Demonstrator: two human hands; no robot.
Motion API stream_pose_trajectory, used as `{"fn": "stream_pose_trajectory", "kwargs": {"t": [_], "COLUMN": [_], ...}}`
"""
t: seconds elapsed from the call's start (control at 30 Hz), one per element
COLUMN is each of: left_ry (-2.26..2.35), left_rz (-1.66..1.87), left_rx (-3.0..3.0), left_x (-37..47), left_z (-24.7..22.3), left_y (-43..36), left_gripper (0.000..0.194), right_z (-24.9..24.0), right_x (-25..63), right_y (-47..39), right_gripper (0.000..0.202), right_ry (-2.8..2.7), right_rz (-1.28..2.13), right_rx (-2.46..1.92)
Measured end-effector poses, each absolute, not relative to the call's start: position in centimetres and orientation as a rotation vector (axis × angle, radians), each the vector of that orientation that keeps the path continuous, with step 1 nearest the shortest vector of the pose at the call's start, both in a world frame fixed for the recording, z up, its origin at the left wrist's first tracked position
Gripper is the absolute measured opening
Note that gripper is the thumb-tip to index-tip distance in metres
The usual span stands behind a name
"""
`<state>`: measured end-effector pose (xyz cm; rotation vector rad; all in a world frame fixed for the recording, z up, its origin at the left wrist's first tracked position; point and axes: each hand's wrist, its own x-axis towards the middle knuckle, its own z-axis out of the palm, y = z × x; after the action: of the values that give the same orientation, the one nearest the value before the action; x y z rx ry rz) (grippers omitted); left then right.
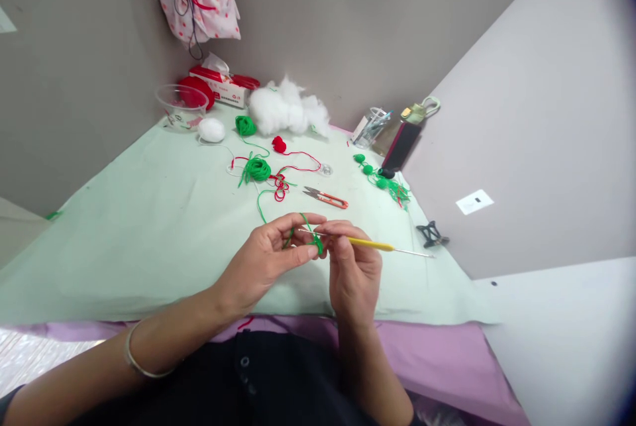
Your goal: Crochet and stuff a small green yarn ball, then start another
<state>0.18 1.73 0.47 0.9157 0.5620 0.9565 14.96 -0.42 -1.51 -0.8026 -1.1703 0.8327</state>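
My left hand [265,258] pinches a small green crocheted piece [318,247] between thumb and fingers, with green yarn looped over its fingers. The yarn runs back toward a green yarn bundle [257,169] on the table. In my right hand [355,273] is a yellow-handled crochet hook [370,243], held nearly level. Its thin metal tip crosses the green piece and points left, between the two hands. Just beyond the hands lie orange-handled thread snips [326,197], their blades to the left.
White stuffing [287,108], a tissue box [223,89], a clear tub [181,108] and yarn balls stand at the back. Green pieces [381,181], a pen cup [368,129], a bottle [415,114] and a black stand [431,234] are on the right.
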Motion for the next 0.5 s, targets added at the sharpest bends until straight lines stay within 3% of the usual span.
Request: {"fn": "stream_pose_trajectory", "kwargs": {"t": [0.5], "left_ry": [0.617], "left_rz": [0.968], "left_rx": [0.925], "left_x": [-0.36], "left_z": [0.19], "left_y": [2.25], "left_gripper": [0.021], "right_z": [-1.45], "right_x": [15.11], "right_y": [-0.41], "right_gripper": [0.016], "right_ry": [-1.140], "right_rz": [0.905], "right_rx": [-0.737]}}
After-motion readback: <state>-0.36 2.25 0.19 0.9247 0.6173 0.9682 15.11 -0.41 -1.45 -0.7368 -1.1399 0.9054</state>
